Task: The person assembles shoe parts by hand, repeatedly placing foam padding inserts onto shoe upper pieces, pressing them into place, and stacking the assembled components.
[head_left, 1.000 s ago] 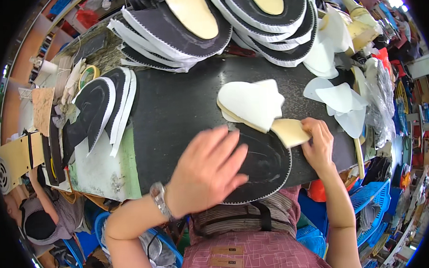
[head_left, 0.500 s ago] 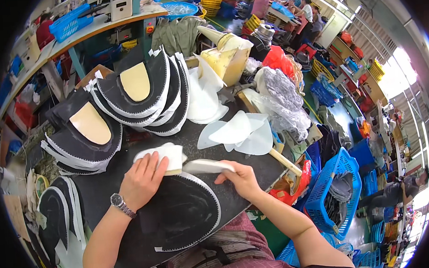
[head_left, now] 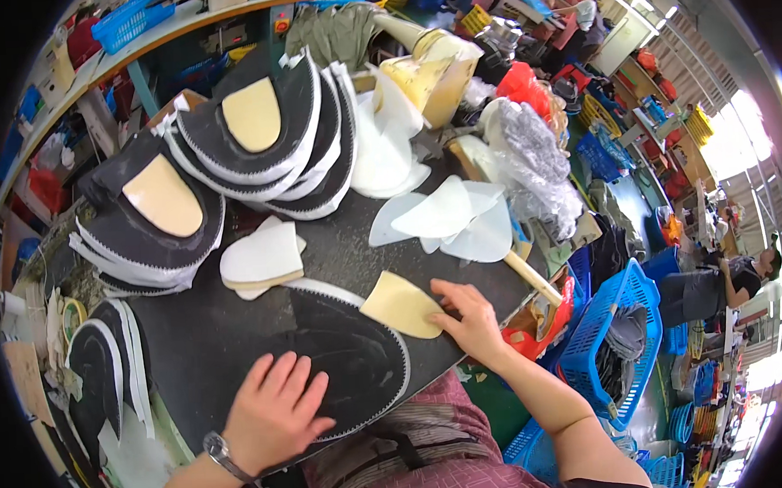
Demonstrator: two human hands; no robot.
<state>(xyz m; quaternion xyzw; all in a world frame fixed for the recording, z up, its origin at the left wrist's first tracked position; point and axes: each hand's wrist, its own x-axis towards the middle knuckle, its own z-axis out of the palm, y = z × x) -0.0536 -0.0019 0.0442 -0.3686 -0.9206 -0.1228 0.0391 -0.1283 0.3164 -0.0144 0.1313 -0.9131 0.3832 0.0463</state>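
left hand [head_left: 276, 410] flat, open on black shoe piece [head_left: 343, 351] (white-edged), right hand [head_left: 471, 319] pinching tan insert [head_left: 401, 305]

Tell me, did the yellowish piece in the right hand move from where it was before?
Yes. The tan piece was up beside the stack of white pieces; now it lies apart from them, to the right, at the black piece's edge, under the right hand.
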